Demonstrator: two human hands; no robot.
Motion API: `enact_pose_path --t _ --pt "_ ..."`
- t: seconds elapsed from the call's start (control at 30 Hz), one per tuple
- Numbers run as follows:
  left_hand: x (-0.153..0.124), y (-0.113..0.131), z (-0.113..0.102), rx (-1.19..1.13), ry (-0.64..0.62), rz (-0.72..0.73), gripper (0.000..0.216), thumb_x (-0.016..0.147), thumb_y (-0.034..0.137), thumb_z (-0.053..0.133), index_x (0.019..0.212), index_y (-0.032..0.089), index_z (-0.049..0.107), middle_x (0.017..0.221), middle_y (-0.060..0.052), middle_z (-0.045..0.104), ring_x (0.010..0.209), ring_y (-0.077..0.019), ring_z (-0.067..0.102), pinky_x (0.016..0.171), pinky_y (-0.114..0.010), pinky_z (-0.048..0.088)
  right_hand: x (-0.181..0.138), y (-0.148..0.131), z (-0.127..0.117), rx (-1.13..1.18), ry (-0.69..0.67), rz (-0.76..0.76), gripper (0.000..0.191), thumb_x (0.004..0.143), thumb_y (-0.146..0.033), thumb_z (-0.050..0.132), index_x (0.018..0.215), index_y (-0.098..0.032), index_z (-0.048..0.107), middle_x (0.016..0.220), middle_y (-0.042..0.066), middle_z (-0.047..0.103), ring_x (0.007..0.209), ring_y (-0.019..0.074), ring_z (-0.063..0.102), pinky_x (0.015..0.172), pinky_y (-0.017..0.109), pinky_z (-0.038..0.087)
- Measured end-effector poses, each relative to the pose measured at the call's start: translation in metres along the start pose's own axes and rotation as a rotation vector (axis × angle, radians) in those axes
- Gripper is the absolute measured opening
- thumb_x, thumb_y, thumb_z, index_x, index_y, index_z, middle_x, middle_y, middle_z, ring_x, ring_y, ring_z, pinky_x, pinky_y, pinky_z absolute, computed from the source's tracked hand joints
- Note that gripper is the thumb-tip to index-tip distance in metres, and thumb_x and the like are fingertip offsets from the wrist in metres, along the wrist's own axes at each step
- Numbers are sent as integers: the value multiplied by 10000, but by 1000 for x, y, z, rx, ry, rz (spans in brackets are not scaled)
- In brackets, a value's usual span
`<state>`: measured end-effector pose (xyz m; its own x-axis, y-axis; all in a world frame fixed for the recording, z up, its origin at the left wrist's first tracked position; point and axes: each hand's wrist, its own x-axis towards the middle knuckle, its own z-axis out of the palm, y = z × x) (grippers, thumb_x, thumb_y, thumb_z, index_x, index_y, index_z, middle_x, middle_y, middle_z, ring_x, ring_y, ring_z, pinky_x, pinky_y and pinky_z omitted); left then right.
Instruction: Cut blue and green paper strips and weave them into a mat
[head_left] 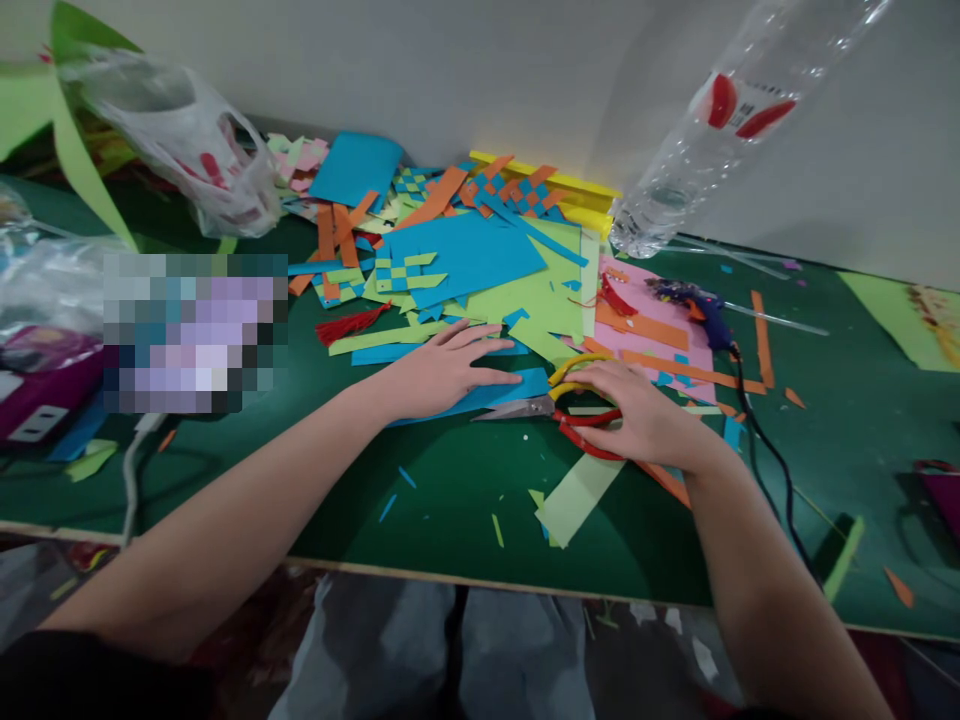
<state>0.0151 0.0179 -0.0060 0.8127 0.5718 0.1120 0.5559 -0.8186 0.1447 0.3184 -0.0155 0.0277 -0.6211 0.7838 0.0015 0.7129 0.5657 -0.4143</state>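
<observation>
My left hand (448, 372) lies with its fingers spread over the paper pieces, palm down, partly covering a blue paper strip (487, 392). In my right hand (637, 412) is a pair of scissors (586, 428) with yellow and red handles; the fingers wrap round the handles. The blades point left beside the blue strip and stand slightly apart. Beyond my left hand, a large blue sheet (465, 255) rests on light green paper (525, 300). A pale green strip (581, 495) lies just below the scissors. A red tassel (352, 323) is left of my left fingers.
A clear plastic bottle (697, 150) stands at the back right, near a blue glue gun (705, 310) with a black cord. Pink paper (660, 290) and orange strips lie beside it. A plastic bag (195, 150) and a blurred-out device (202, 340) on a cable are left.
</observation>
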Motion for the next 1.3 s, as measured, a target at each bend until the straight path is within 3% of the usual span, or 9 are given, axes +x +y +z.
enact_pose_path --t 0.23,0.43,0.63,0.77,0.93,1.07,1.3 --pt "0 0 0 16 2 -2 542 965 78 383 1386 395 509 1566 -4 350 1495 -242 180 1204 -491 178 -1 -5 -3 36 -53 -21 421 829 -444 644 1213 -274 611 1247 95 651 1217 332 563 1035 557 413" --pt "3 5 0 58 17 -42 513 973 94 339 1410 311 497 1532 -47 398 1472 -242 234 1199 -491 199 -4 -5 -8 38 -43 -9 418 813 -440 656 1197 -281 606 1258 85 643 1207 324 569 1030 547 427" --pt "3 7 -3 74 69 -83 438 1032 237 289 1436 240 460 1499 -66 451 1441 -232 295 1192 -460 219 -11 4 -14 36 16 55 457 790 -427 658 1214 -283 569 1260 80 624 1173 318 581 969 492 485" --pt "-3 4 -7 82 84 -99 444 1043 357 283 1429 233 464 1482 -54 475 1417 -229 333 1199 -450 195 -13 8 -19 7 81 78 474 781 -392 659 1213 -265 513 1314 95 570 1225 331 529 1003 497 435" --pt "-14 1 -7 95 81 -111 518 1026 469 296 1449 207 439 1493 -71 460 1420 -244 325 1203 -455 178 -16 17 -23 -107 145 154 524 726 -416 700 1171 -231 495 1232 118 576 1155 350 536 966 513 406" --pt "-18 -1 -5 96 57 -115 571 1007 526 304 1473 212 408 1515 -84 429 1431 -256 306 1208 -473 158 -19 23 -27 -92 114 187 491 698 -440 711 1105 -235 529 1178 105 602 1111 344 563 942 514 425" --pt "-20 -3 -4 120 75 -120 605 998 555 280 1477 204 401 1522 -103 410 1437 -264 297 1204 -465 183 -26 22 -32 -73 -13 273 539 698 -486 700 1159 -240 573 1272 105 592 1186 357 552 970 540 440"
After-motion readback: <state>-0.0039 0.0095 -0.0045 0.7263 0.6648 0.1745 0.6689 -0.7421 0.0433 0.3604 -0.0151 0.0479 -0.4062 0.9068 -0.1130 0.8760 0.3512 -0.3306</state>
